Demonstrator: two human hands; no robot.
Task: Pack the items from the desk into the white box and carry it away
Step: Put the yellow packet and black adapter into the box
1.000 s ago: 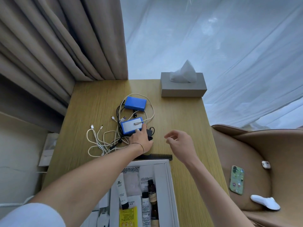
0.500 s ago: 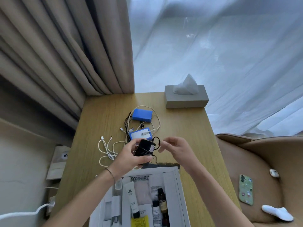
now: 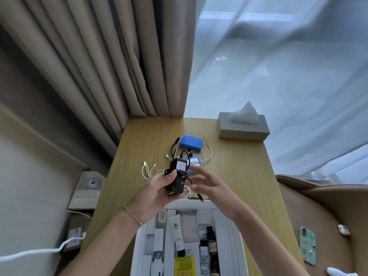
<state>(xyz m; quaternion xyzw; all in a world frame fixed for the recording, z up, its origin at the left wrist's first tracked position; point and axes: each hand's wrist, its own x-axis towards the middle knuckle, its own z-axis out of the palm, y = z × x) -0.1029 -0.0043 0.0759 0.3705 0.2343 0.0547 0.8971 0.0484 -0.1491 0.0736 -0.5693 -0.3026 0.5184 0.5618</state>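
Fingers of our left hand (image 3: 157,193) curl around the black adapter (image 3: 177,177), above the white box (image 3: 237,236) far edge.
Our right hand (image 3: 211,188) hovers beside it, blurred, fingers loosely spread; we see bare desk (image 3: 239,166) at right.

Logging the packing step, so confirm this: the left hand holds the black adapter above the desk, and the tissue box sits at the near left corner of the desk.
One thing is wrong. The tissue box sits at the far right corner of the desk, not the near left; the head view shows it. The rest stands: the left hand holds the black adapter above the desk.
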